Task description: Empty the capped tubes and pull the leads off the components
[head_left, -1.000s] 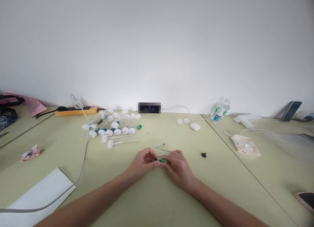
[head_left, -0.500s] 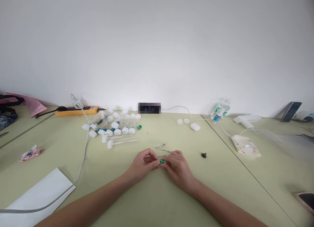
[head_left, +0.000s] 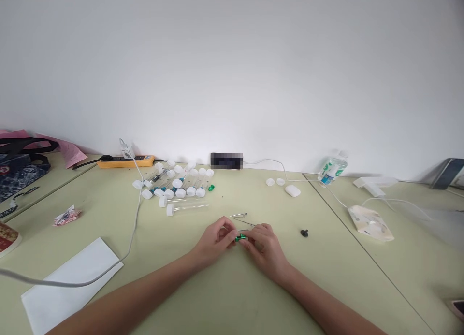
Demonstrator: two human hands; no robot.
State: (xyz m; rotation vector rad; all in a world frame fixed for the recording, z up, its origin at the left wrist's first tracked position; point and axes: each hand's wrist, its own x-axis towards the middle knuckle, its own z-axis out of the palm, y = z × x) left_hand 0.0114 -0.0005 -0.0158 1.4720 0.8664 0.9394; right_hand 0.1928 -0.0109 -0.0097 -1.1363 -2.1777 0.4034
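Fingertips of my left hand [head_left: 215, 240] and my right hand [head_left: 266, 249] meet over a small shiny green part [head_left: 239, 237], pinched between them just above the table. Its exact kind is too small to make out, and the fingers hide its ends. Right behind the hands lie thin metal pieces [head_left: 238, 215], one with a dark tip. Farther off to the left, a similar green part [head_left: 211, 187] rests beside a group of clear tubes with white caps [head_left: 190, 207].
A small black part [head_left: 304, 233] lies right of my hands. Two white caps [head_left: 270, 182] and a white rounded case [head_left: 293, 191] are behind it. A bottle [head_left: 332, 168] leans at the wall. On the left are a yellow power strip [head_left: 125, 162], a cable and white paper [head_left: 72, 286].
The whole view has shifted a little to the left, so more of the table's left side shows. Both hands keep their hold on the green part, which appears slightly turned.
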